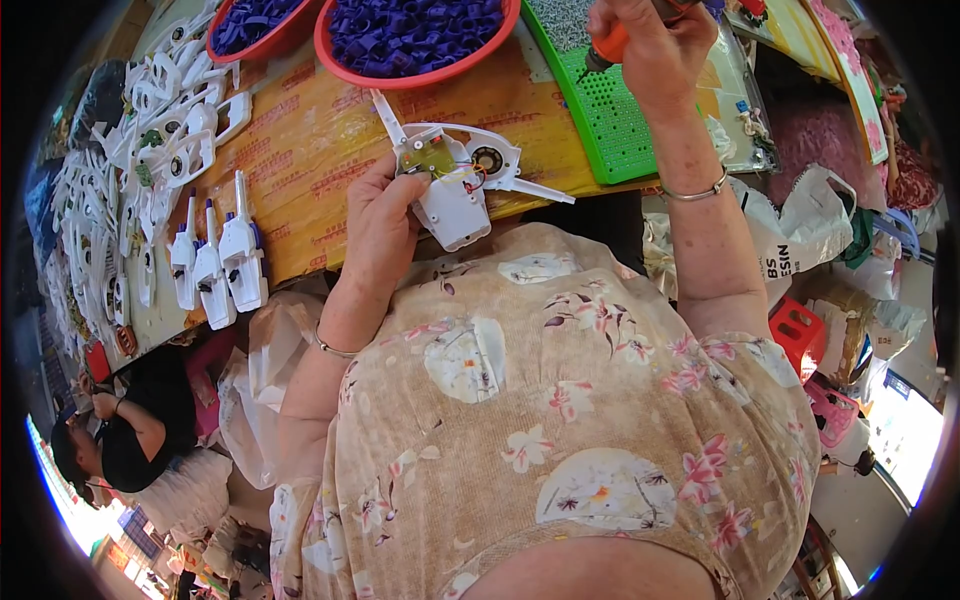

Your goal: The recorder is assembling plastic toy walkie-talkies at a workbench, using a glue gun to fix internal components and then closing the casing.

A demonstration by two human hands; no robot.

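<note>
The step in hand looks like fetching a screw with the orange driver [609, 48] for the white plastic case [452, 212], and to do it well the bit is best brought straight down over one screw in the green tray [625, 150], not dragged sideways through the holes. The case wants to stay level meanwhile, as the green circuit board [428, 157] and the round black speaker [487, 160] sit exposed with thin wires [468, 176] between them; those are best tucked clear of any screw hole, and the screw set upright with light pressure so the plastic does not crack. The case is at the near edge of the counter [300, 195], in front of the person's body, to the left of the tray and below the red bowl [420, 78] of purple parts [415, 35]. The left hand [383, 220] grasps it by its left side, the thumb lying on top by the board and the other fingers mostly hidden, so their exact spread cannot be told. The right hand [660, 65] is curled round the driver, its fingers partly cut off by the upper edge; whether the bit touches a screw is too small to tell.
</note>
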